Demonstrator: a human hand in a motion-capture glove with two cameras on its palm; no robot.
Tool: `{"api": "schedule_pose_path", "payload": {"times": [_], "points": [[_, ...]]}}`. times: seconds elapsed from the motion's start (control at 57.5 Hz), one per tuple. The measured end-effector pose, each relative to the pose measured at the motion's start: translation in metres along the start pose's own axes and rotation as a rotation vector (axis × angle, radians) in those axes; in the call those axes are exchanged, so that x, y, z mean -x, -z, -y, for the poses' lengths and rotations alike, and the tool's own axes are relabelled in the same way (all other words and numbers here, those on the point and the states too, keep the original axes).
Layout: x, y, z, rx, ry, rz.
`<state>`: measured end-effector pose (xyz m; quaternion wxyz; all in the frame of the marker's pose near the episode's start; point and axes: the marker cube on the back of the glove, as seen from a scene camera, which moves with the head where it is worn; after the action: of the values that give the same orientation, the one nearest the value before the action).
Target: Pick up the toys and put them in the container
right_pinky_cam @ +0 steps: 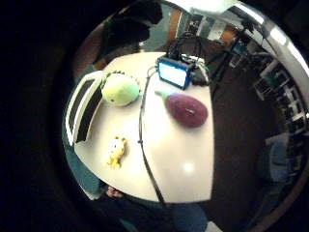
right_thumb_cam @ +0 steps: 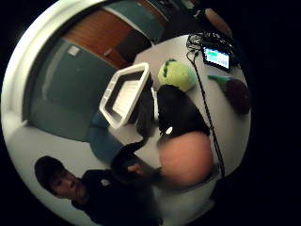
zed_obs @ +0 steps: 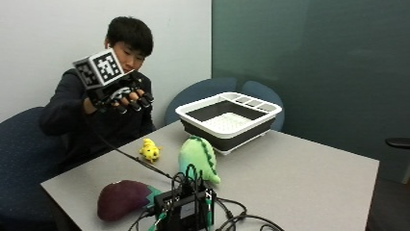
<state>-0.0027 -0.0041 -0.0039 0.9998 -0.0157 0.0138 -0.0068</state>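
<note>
My gloved right hand [zed_obs: 123, 96] is raised in front of the person's chest, well above the table's near-left edge, its fingers hanging loosely curled with nothing in them. Below it on the grey table [zed_obs: 301, 178] lies a small yellow toy [zed_obs: 150, 149] [right_pinky_cam: 116, 152]. A green dinosaur plush [zed_obs: 198, 159] [right_pinky_cam: 119, 89] [right_thumb_cam: 176, 75] stands just beside the container. A purple eggplant plush [zed_obs: 123, 198] [right_pinky_cam: 186, 108] [right_thumb_cam: 237, 94] lies at the table's front corner. The white-rimmed dark container [zed_obs: 218, 137] [right_pinky_cam: 82, 108] [right_thumb_cam: 123, 94] sits at the table's far side with no toys inside.
A black device with a lit screen [zed_obs: 185, 209] [right_pinky_cam: 174, 72] and tangled cables sits by the eggplant. A black cable [right_pinky_cam: 142, 145] runs across the table between the toys. Blue chairs [zed_obs: 205, 94] stand behind the table.
</note>
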Motion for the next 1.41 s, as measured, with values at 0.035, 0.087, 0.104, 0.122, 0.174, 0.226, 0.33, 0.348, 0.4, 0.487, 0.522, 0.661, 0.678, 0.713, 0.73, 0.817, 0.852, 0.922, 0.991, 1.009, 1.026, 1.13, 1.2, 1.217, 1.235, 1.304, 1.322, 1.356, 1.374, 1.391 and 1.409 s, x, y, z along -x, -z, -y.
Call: {"api": "schedule_pose_path", "payload": {"times": [0.035,0.087,0.104,0.122,0.174,0.226,0.33,0.348,0.4,0.487,0.522,0.661,0.678,0.713,0.73,0.817,0.852,0.922,0.991,1.009,1.026,1.13,1.2,1.217,1.235,1.304,1.322,1.356,1.374,1.391,1.409], "points": [[0.003,0.002,0.002,0.019,0.002,-0.025],[0.009,0.007,0.009,0.066,0.006,-0.077],[0.011,0.008,0.012,0.088,0.005,-0.089],[0.014,0.009,0.015,0.112,0.003,-0.099],[0.023,0.008,0.02,0.187,-0.02,-0.102],[0.029,0.005,0.025,0.24,-0.038,-0.084],[0.028,-0.002,0.038,0.299,-0.089,-0.091],[0.025,-0.003,0.041,0.308,-0.1,-0.1],[0.011,-0.008,0.052,0.327,-0.14,-0.138],[-0.021,-0.019,0.069,0.346,-0.22,-0.206],[-0.039,-0.025,0.076,0.362,-0.23,-0.216],[-0.109,-0.061,0.086,0.407,-0.28,-0.204],[-0.116,-0.067,0.085,0.408,-0.291,-0.2],[-0.128,-0.08,0.082,0.404,-0.319,-0.195],[-0.133,-0.087,0.08,0.4,-0.336,-0.195],[-0.153,-0.119,0.073,0.403,-0.385,-0.183],[-0.159,-0.129,0.071,0.406,-0.378,-0.183],[-0.167,-0.147,0.068,0.391,-0.353,-0.22],[-0.169,-0.156,0.067,0.308,-0.314,-0.309],[-0.169,-0.156,0.068,0.281,-0.304,-0.323],[-0.168,-0.156,0.068,0.258,-0.294,-0.328],[-0.148,-0.139,0.077,0.213,-0.187,-0.284],[-0.123,-0.105,0.089,0.154,-0.115,-0.26],[-0.114,-0.094,0.091,0.131,-0.101,-0.245],[-0.104,-0.083,0.093,0.107,-0.085,-0.226],[-0.053,-0.039,0.107,0.013,0.013,-0.135],[-0.038,-0.029,0.11,-0.01,0.039,-0.112],[-0.006,-0.009,0.114,-0.055,0.089,-0.066],[0.011,0.0,0.116,-0.078,0.114,-0.043],[0.027,0.01,0.118,-0.101,0.139,-0.021],[0.044,0.019,0.12,-0.123,0.163,0.002]]}}
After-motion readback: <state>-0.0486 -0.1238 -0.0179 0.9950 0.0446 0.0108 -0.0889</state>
